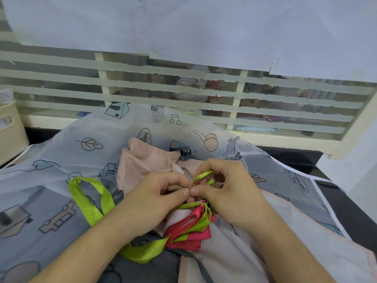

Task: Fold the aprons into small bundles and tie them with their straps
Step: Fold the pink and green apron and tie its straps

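While my thumbs meet tip to tip, the green strap (202,175) loops between my two hands, directly above the red-and-green bundle (191,227). My left hand (161,199) pinches the strap from the left with curled fingers; my right hand (226,190) pinches it from the right, the loop arching over its fingers. The bundle lies just under my right palm, its long axis running from lower left to upper right. A longer green strap loop (89,199) trails left across the printed grey apron (81,152), which covers the dark table (306,158).
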### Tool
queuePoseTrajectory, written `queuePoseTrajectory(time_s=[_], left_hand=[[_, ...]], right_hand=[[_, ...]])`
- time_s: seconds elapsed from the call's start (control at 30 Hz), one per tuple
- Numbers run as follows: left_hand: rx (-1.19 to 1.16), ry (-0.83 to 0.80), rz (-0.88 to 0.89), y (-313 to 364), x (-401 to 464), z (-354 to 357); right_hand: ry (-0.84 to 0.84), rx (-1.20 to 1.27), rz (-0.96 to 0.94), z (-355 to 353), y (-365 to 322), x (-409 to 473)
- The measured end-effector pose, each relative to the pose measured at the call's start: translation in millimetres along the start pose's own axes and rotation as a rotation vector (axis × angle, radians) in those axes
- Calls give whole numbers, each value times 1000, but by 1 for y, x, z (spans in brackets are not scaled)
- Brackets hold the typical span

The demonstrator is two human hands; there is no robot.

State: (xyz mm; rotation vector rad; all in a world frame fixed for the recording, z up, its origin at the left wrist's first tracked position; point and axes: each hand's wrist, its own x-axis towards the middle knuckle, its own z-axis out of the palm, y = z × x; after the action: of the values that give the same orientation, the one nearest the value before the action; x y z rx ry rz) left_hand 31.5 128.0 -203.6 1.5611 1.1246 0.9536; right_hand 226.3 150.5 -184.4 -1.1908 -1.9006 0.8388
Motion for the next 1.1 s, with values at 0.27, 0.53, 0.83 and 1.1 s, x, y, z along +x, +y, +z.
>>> queuePoseTrajectory(time_s=[0.27,0.53,0.83,1.1], left_hand=[[-17,132,-52,3,5,9],[-74,219,-139,-1,7,9],[-73,301,-138,-1,7,9],[166,180,78,2,-2,3]], right_hand=[[5,-107,-29,4,-4,-4],[26,-97,-62,4,-7,-4],[-27,-204,-154,2,-2,-3],[-68,-290,-89,5,0,2]])
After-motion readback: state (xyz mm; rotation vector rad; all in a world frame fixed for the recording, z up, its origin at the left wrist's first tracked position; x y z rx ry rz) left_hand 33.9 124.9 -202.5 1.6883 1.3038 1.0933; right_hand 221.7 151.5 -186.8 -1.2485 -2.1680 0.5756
